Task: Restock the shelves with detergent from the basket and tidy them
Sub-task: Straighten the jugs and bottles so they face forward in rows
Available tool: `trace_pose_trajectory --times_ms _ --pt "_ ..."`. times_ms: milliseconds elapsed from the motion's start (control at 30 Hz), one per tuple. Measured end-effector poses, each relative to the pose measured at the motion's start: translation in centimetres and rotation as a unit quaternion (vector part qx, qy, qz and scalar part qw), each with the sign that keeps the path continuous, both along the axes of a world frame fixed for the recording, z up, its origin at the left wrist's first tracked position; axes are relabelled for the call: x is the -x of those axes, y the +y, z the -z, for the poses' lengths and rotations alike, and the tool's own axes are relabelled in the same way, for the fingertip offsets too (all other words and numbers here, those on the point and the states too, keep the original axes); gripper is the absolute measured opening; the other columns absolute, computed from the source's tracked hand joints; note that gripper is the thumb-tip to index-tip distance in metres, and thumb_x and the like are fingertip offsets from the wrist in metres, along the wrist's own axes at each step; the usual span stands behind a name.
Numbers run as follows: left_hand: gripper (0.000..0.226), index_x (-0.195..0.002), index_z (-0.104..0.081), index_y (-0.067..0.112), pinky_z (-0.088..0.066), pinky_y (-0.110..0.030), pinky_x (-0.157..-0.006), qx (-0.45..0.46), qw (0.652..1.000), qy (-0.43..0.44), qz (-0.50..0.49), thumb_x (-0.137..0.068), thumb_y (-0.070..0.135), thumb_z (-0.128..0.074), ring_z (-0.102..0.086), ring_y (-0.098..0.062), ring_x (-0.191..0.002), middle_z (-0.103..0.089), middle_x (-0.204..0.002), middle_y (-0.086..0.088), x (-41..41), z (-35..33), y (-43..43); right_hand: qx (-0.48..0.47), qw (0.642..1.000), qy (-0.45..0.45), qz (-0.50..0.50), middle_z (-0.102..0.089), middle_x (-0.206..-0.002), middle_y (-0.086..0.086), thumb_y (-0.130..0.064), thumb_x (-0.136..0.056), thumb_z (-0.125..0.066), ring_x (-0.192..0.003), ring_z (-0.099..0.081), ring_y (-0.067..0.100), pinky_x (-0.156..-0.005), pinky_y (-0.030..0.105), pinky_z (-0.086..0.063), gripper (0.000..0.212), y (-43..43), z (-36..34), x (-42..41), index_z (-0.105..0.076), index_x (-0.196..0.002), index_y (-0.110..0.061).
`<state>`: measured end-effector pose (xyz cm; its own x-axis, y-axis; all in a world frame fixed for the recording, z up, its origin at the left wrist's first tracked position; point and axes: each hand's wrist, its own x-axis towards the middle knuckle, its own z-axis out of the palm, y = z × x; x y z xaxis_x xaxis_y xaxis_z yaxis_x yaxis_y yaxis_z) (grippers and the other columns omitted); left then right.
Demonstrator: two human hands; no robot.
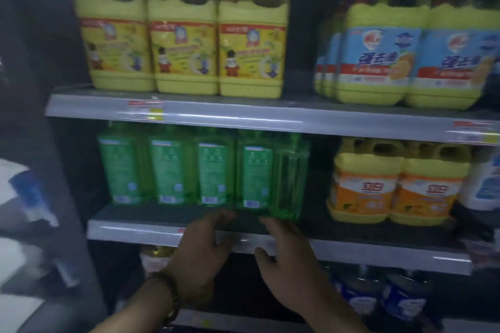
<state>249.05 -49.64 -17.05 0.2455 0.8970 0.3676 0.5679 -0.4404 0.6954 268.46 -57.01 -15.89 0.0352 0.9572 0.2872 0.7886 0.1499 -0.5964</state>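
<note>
On the middle shelf [162, 215] the upright green bottles [254, 170] stand just above and beyond both hands; the left hand [201, 249] and right hand [286, 259] hover released, empty, about equally near the fourth bottle.

we see five clear green plastic detergent bottles [213, 167] standing upright in a row on the middle grey shelf [151, 230], the rightmost turned sideways.

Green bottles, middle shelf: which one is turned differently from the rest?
The rightmost green bottle: it shows a clear, label-free side, while the other four show green labels. It stands just above the right hand.
</note>
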Motion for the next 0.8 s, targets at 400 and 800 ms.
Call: trace_pose_trajectory --times_ms 400,800 --pt "0.058 -0.142 -0.055 0.019 -0.050 -0.028 -0.103 -0.005 0.989 -0.030 -0.148 -0.089 0.016 -0.076 -0.061 -0.016 -0.124 -0.062 -0.133 0.003 19.8 0.8 5.7 -0.017 0.996 0.050 -0.073 -0.058 -0.147 0.004 -0.019 -0.100 -0.065 -0.131 -0.058 0.020 -0.101 0.031 -0.048 0.054 12.5 -0.3 19.5 -0.048 -0.151 -0.023" --pt "0.050 -0.122 -0.060 0.029 -0.058 -0.018 -0.086 -0.044 0.974 -0.199 -0.100 -0.092 -0.012 -0.064 -0.073 -0.008 -0.109 -0.074 -0.113 0.012 21.8 0.3 12.6 -0.186 0.971 -0.137 -0.066 -0.042 -0.152 0.008 -0.027 -0.096 -0.050 -0.125 -0.060 0.027 -0.094 0.037 -0.060 0.068 20.7 4.5 25.8 -0.036 -0.161 -0.010"
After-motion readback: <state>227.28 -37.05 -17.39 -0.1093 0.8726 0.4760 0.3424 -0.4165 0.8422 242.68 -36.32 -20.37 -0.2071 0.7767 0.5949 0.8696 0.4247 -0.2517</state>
